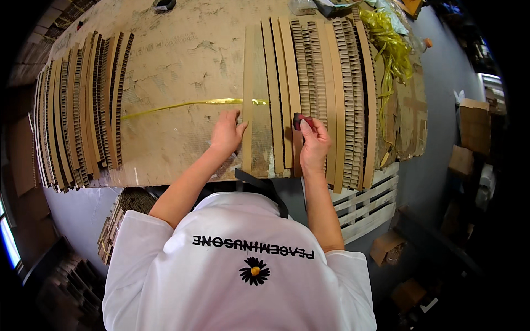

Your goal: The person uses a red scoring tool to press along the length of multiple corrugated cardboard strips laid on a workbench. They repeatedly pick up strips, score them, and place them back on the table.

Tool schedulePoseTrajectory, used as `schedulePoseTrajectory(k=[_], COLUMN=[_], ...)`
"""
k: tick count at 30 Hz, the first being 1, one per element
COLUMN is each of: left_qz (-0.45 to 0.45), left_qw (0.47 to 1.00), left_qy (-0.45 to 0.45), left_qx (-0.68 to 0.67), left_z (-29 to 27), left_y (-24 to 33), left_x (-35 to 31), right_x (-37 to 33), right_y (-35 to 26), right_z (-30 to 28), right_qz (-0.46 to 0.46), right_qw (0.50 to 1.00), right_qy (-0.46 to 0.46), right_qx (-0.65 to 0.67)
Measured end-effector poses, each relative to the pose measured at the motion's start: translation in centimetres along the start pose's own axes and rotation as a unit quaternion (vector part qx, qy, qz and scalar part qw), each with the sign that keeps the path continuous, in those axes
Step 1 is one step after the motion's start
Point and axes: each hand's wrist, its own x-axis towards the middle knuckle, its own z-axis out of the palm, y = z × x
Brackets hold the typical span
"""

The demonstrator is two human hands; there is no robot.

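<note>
My left hand (226,132) rests on the cardboard-covered table with its thumb apart from the fingers, beside a flat cardboard strip (248,71). The thumb touches or nearly touches that strip's left edge. Just beyond the fingertips a yellow plastic strap (193,102) runs across the table and over the strip. My right hand (315,144) pinches a small dark red and black tool (298,120) between thumb and fingers; its exact kind is hidden by the grip. This hand is above the right-hand row of honeycomb cardboard strips (345,83).
Another row of honeycomb cardboard strips (77,110) stands at the left. Tangled yellow strapping (386,38) lies at the far right. A small black object (164,5) is at the far edge. Near the table's right side are a white slatted pallet (370,204) and a cardboard box (388,246).
</note>
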Motion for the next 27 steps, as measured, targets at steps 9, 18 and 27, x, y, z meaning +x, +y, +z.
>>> schedulePoseTrajectory(k=[9,18,27], left_qz=[0.064,-0.006,-0.047], left_qw=[0.997,0.999,0.998], left_qy=[0.039,-0.036,0.051], left_qx=[-0.017,-0.025,-0.009], left_z=[4.7,4.9,1.2], left_y=[4.0,5.1,1.9], left_x=[-1.7,-0.1,0.6], right_x=[-0.1,0.4,0.6], right_y=[0.4,1.7,4.8], right_z=[0.9,0.8,5.0], right_qz=[-0.006,0.008,0.103], right_qw=[0.997,0.997,0.992], right_qy=[-0.033,-0.061,-0.056], right_qx=[-0.069,-0.056,0.044])
